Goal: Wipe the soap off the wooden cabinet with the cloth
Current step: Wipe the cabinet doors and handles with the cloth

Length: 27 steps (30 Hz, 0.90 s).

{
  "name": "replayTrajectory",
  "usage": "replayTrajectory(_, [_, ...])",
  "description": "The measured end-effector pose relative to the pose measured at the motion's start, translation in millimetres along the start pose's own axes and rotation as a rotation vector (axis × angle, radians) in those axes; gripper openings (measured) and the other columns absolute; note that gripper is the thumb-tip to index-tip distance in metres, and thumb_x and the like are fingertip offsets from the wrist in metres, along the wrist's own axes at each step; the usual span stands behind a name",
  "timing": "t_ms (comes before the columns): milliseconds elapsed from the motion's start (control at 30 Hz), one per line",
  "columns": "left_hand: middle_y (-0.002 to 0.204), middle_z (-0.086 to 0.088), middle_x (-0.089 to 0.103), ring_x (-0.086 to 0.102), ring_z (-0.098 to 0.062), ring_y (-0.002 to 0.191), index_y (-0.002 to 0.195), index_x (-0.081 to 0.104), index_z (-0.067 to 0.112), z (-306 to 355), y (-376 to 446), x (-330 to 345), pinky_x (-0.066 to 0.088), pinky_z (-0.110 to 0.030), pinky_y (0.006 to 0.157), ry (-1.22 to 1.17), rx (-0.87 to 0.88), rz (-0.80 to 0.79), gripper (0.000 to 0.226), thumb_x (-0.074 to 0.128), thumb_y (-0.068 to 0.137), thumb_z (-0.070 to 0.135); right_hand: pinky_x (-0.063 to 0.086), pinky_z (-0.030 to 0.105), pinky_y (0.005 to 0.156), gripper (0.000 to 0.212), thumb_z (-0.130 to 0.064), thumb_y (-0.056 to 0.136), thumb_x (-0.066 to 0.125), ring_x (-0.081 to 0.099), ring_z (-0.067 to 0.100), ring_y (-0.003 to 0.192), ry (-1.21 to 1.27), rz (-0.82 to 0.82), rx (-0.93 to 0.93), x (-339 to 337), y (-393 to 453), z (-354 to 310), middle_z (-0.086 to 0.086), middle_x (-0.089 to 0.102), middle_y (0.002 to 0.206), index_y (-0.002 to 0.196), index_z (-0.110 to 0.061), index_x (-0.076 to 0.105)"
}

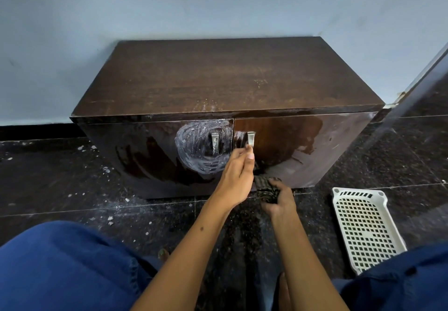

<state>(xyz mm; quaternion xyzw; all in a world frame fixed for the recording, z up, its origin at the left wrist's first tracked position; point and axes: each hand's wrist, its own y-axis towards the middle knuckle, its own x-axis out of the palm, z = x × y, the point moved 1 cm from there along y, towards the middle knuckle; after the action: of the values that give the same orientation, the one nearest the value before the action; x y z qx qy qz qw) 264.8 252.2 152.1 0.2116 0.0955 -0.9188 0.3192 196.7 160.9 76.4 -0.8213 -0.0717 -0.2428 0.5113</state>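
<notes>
Cloth [266, 189] gripped by right hand [278, 201] — below left hand [238, 177] pinching door handle [251, 139].

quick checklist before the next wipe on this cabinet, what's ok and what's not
1. Dark cloth in hand: ok, right hand holds it at the door's bottom edge.
2. Right metal handle steadied: ok, left hand pinches it.
3. Doors of dark wooden cabinet closed: ok.
4. White soap swirl on left door removed: not ok.
5. Cloth clean enough: cannot tell.

Home rm: wooden cabinet [218, 78], floor tiles [60, 184]
</notes>
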Motion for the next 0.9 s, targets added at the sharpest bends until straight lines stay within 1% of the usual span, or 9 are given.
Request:
replayTrajectory(67, [0.136,0.001,0.039,0.035,0.001,0.111,0.139,0.042,0.007,0.9,-0.8,-0.5,0.024,-0.015,0.094,-0.001,-0.006,-0.006,0.048,0.022,0.103,0.032,0.055,0.046,0.077,0.023,0.002,0.077,0.055,0.063,0.032,0.083,0.03,0.132,-0.093,-1.1,2.2,4.4,0.015,0.065,0.097,0.099,-0.004,0.06])
replayTrajectory(167, [0.139,0.002,0.039,0.036,-0.001,0.119,0.142,0.038,0.011,1.2,0.7,-2.8,0.024,-0.016,0.096,-0.024,-0.024,-0.005,0.048,0.023,0.103,0.033,0.053,0.036,0.087,0.039,0.005,0.081,0.058,0.063,0.023,0.099,0.061,0.298,-0.573,12.8,-10.7,5.5,0.006,0.064,0.114,0.115,-0.012,0.063])
replayTrajectory(267, [0.141,0.001,0.042,0.038,-0.007,0.128,0.14,0.042,0.011,-0.2,3.0,-5.2,0.025,-0.014,0.097,-0.066,-0.038,0.022,0.045,0.025,0.103,0.03,0.041,0.028,0.103,0.044,-0.002,0.087,0.062,0.05,0.018,0.124,-0.371,0.194,-1.121,31.4,-29.0,16.8,0.005,0.054,0.133,0.13,-0.012,0.056])
replayTrajectory(333, [0.142,0.001,0.044,0.038,-0.008,0.13,0.139,0.043,0.011,-0.8,3.3,-6.3,0.024,-0.012,0.097,-0.078,-0.051,0.027,0.044,0.026,0.103,0.028,0.029,0.024,0.109,0.05,-0.004,0.089,0.061,0.035,0.017,0.136,-0.689,0.076,-1.285,32.8,-24.7,28.0,0.008,0.04,0.146,0.136,-0.01,0.049])
replayTrajectory(467, [0.143,0.003,0.042,0.036,-0.008,0.133,0.141,0.041,0.014,0.1,2.1,-8.2,0.023,-0.013,0.098,-0.115,-0.08,-0.001,0.044,0.025,0.103,0.031,0.019,0.024,0.114,0.051,-0.007,0.093,0.053,0.025,0.019,0.14,-1.01,-0.091,-1.206,14.0,-4.6,49.5,0.009,0.028,0.152,0.142,-0.009,0.039])
replayTrajectory(633, [0.143,0.004,0.043,0.033,0.004,0.12,0.141,0.042,0.018,1.8,0.3,-11.5,0.023,-0.013,0.096,-0.158,-0.116,-0.024,0.045,0.026,0.102,0.035,0.03,0.034,0.112,0.045,0.002,0.091,0.056,0.035,0.024,0.136,-0.901,0.132,-1.09,25.3,-3.5,54.4,0.013,0.035,0.147,0.136,-0.003,0.048])
replayTrajectory(767, [0.144,0.005,0.042,0.034,0.0,0.126,0.141,0.042,0.019,0.8,1.3,-12.7,0.022,-0.015,0.097,-0.151,-0.149,-0.034,0.044,0.026,0.102,0.034,0.037,0.012,0.101,0.042,-0.011,0.096,0.053,0.035,0.006,0.133,-0.995,0.159,-1.315,38.6,-19.4,44.0,-0.01,0.038,0.139,0.138,-0.015,0.047])
replayTrajectory(833, [0.145,0.006,0.041,0.032,-0.002,0.131,0.141,0.042,0.021,1.6,1.1,-14.0,0.02,-0.015,0.098,-0.144,-0.158,-0.045,0.044,0.024,0.103,0.035,0.032,0.016,0.105,0.04,-0.01,0.096,0.052,0.03,0.006,0.134,-0.955,0.031,-1.294,32.4,-19.8,44.8,-0.009,0.034,0.142,0.134,-0.02,0.048])
replayTrajectory(900, [0.146,0.008,0.039,0.028,0.005,0.127,0.141,0.041,0.022,3.2,1.5,-15.9,0.017,-0.007,0.095,-0.141,-0.149,-0.049,0.044,0.023,0.103,0.033,0.025,0.028,0.113,0.047,0.0,0.093,0.053,0.027,0.013,0.136,-1.021,-0.069,-1.243,22.1,-9.7,51.5,0.004,0.03,0.149,0.138,-0.01,0.045])
